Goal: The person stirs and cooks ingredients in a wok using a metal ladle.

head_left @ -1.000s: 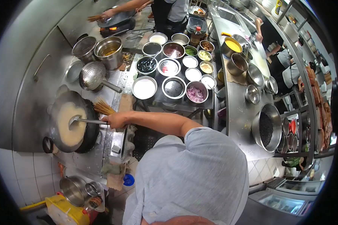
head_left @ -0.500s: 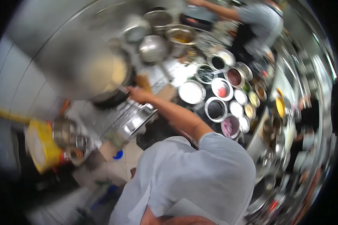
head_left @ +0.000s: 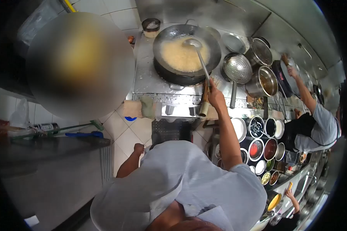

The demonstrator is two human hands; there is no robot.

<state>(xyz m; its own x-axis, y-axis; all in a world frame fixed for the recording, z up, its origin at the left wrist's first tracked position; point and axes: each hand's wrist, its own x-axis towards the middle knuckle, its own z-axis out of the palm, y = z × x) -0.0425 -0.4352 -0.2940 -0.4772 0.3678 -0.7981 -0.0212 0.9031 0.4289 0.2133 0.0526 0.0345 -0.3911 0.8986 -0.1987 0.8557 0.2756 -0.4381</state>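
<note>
My right hand [head_left: 216, 97] is closed around the long handle of a metal ladle [head_left: 202, 61]. The ladle's bowl rests in the bubbling, pale yellow liquid [head_left: 183, 54] inside a large black wok [head_left: 167, 69] on the stove. Beside the wok, just below my right hand, stands a wooden-handled brush [head_left: 204, 106]. My left hand [head_left: 139, 148] hangs low by my side over the tiled floor, fingers curled in, with nothing visible in it. To the right of the wok lies a perforated strainer [head_left: 237, 68], its handle pointing towards me.
Metal pots [head_left: 263, 79] stand right of the strainer. Several bowls of ingredients [head_left: 256, 149] crowd the counter at my right. A co-worker [head_left: 320, 123] reaches to another pan. A steel counter [head_left: 61, 165] is at my left. A blurred round patch hides the upper left.
The view has swung round, bringing the wok to the upper middle and my left hand into sight. My right hand still holds the ladle in the wok.
</note>
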